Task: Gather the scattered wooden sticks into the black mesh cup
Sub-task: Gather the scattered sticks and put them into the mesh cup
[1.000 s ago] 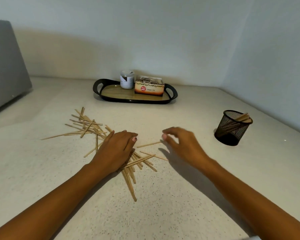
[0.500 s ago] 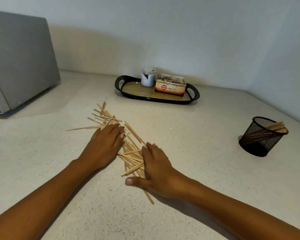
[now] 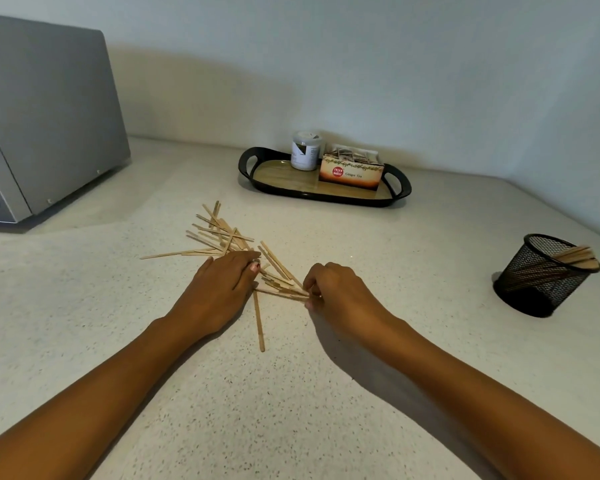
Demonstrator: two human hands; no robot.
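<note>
Several thin wooden sticks [image 3: 222, 237] lie in a loose pile on the speckled counter. My left hand [image 3: 222, 289] rests flat on the pile's near part, fingers together. My right hand [image 3: 340, 292] sits just right of it, its fingertips pinched on the ends of a few sticks [image 3: 281, 289] that fan out between the two hands. One single stick [image 3: 258, 323] lies apart, pointing toward me. The black mesh cup [image 3: 541, 275] stands far right, tilted-looking, with several sticks leaning inside it.
A black-rimmed tray [image 3: 326, 194] at the back holds a white jar [image 3: 305, 150] and a tea box [image 3: 352, 168]. A grey appliance [image 3: 39, 116] fills the back left. Walls meet in a corner behind the cup.
My right hand has lifted off the pile, moved right and closed its fingertips on a few stick ends. The left hand stays on the pile. The view shifted slightly.
</note>
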